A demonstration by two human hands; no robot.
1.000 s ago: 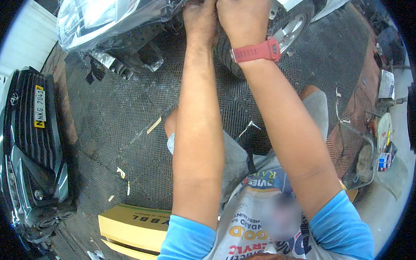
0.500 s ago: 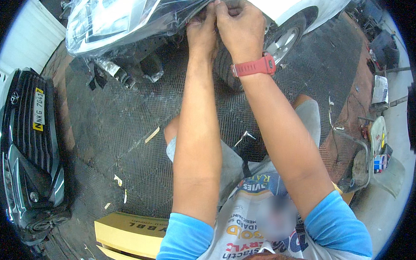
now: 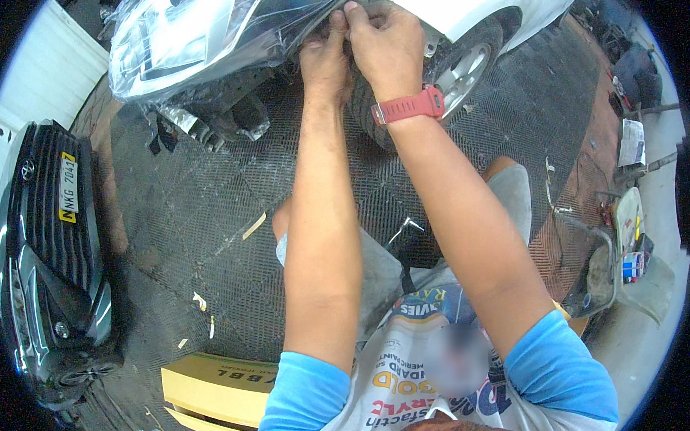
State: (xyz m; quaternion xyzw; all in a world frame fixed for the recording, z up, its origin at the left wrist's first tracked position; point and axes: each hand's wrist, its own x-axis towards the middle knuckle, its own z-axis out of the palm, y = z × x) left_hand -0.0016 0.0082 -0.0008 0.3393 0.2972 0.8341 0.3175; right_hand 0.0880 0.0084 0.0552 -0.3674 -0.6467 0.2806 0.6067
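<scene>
Both my hands are raised close together at the front corner of a white car. My left hand (image 3: 325,64) has its fingers curled and its thumb up, at the dark lower edge of the headlight area, which is wrapped in clear plastic film (image 3: 191,46). Beside it, my right hand (image 3: 388,47) is closed too, thumb and bent fingers near the corner of the white fender (image 3: 444,7). What sits between the fingers is hidden or too small to make out. A red watch (image 3: 409,107) is on my right wrist. The front wheel (image 3: 469,70) stands just right of my hands.
A ratchet wrench (image 3: 408,227) lies between my legs. A dark car (image 3: 58,256) stands at the left. Near my left elbow is a yellow cardboard box (image 3: 214,383). A clear plastic chair (image 3: 644,289) holds small items at the right. Tape scraps (image 3: 254,225) lie on the ribbed floor mat.
Both hands have shifted slightly left and stay close together at the car's corner. The view has also moved a little. No grasp visibly changes.
</scene>
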